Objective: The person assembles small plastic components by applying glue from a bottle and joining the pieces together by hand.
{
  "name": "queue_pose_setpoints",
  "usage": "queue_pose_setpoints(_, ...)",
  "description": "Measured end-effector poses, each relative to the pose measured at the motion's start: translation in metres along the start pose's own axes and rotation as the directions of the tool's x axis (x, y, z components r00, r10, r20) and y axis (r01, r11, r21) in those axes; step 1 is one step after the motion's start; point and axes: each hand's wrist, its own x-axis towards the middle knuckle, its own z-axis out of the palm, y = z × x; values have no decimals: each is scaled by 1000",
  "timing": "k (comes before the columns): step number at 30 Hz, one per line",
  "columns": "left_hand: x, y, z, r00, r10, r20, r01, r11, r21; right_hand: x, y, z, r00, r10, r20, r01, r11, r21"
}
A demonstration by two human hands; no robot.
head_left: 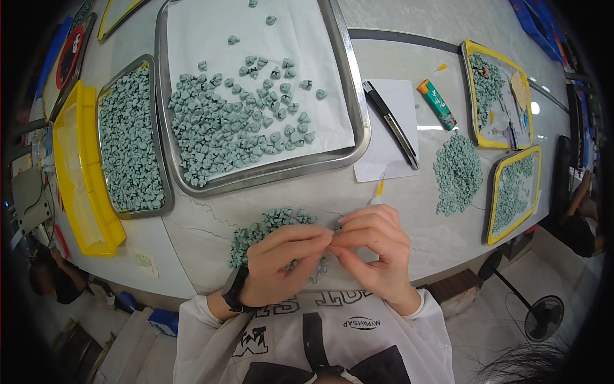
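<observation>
My left hand (pixel 281 264), with a black watch at its wrist, and my right hand (pixel 378 251) meet fingertip to fingertip above the near part of the table. Both are closed in a pinch. Whatever lies between the fingertips is mostly hidden; a bit of grey-green (pixel 337 227) shows beside them. Beneath and behind my left hand lies a pile of small grey-green pieces with dark bits (pixel 281 219). Just beyond my right fingers a yellow needle tip (pixel 380 187) on a pale body sticks out; I cannot tell whether the hand holds it.
A large metal tray (pixel 363 131) bears many such pieces on white paper. Left are a full metal tray (pixel 167 185) and a yellow bin (pixel 105 233). A black cutter (pixel 391 125), a green tube (pixel 437 105), a loose pile (pixel 458 174) and yellow-rimmed trays (pixel 472 96) stand right.
</observation>
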Motion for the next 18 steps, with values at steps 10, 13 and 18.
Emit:
queue_pose_setpoints(10, 0, -2, -1, 995, -101, 1, 100, 985, -138, 0, -6, 5, 995, -79, -58, 73, 991, -109)
queue_pose_setpoints(13, 0, -3, -1, 995, -104, 2, 103, 987, -123, -1, -5, 6, 994, -78, -70, 69, 990, -123)
queue_pose_setpoints(18, 1, 2, 0, 968, -242, 59, 249, 935, -253, -2, -5, 1, 997, -55, -59, 50, 996, -80)
